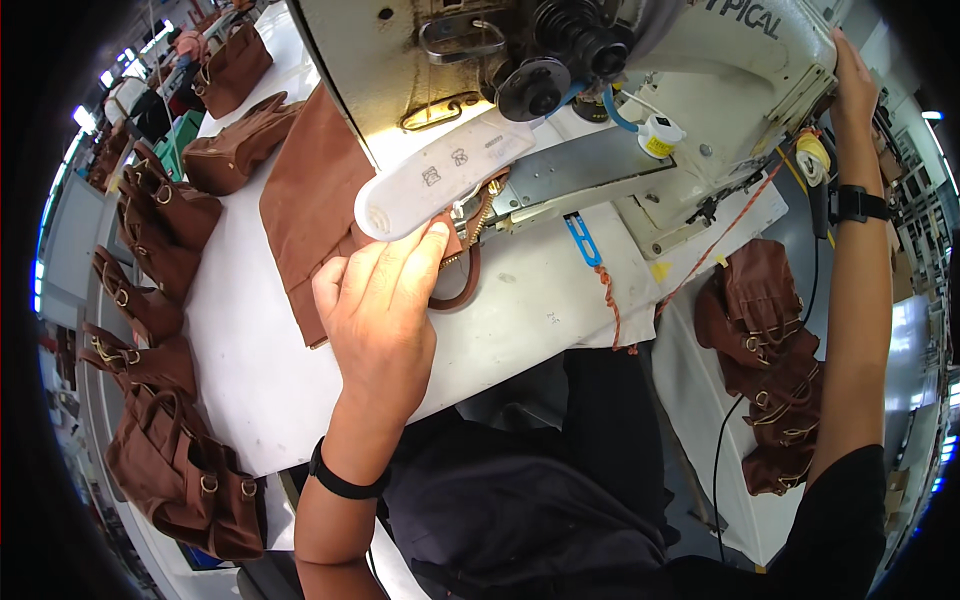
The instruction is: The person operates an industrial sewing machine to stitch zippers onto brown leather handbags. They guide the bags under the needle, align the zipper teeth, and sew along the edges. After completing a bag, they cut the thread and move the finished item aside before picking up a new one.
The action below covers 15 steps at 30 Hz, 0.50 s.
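Observation:
My left hand (pixel 385 290) presses its closed fingers on the edge of a brown leather bag (pixel 310 215) at the sewing machine's stitching area. A brass zipper (pixel 484 222) and a curved brown handle (pixel 462 292) show just right of the fingertips. Above them, a long white rounded cover (pixel 440 180) hides part of the bag and the needle. My right hand (pixel 855 85) reaches up to the far right and is closed round the handwheel end of the sewing machine (pixel 740 70); its fingers are partly hidden there.
Several finished-looking brown handbags (pixel 180 470) line the left side of the white table (pixel 500 340). More brown bags (pixel 765 350) are piled at the right. An orange cord (pixel 612 310) hangs from a blue tag (pixel 581 240). A small white bottle (pixel 660 135) sits on the machine.

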Motion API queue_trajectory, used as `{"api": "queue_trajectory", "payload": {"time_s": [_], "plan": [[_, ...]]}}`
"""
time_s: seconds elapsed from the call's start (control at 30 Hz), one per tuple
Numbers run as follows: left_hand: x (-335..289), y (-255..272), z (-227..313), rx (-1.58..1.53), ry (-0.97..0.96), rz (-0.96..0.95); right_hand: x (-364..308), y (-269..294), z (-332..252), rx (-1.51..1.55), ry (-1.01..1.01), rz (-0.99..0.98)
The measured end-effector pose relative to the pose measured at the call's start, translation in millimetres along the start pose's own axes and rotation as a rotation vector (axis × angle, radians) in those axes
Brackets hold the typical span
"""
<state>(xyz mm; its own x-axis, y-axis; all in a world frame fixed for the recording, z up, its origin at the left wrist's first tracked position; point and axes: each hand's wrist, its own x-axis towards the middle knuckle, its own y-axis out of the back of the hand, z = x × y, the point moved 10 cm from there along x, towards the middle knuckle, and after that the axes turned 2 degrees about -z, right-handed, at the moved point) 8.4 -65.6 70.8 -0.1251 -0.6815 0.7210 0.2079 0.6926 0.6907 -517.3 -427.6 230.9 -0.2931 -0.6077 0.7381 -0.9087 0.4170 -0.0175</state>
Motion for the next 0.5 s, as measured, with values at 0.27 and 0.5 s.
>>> {"api": "queue_trajectory", "payload": {"time_s": [0.27, 0.5], "plan": [[0.2, -1.1, -1.8, -0.012, 0.025, -0.022, 18.8, -0.1, 6.0, -0.162, -0.111, -0.085], [0.3, -1.9, -5.2, -0.038, 0.043, 0.011, 19.5, 0.3, 20.8, -0.114, -0.083, -0.074]]}}
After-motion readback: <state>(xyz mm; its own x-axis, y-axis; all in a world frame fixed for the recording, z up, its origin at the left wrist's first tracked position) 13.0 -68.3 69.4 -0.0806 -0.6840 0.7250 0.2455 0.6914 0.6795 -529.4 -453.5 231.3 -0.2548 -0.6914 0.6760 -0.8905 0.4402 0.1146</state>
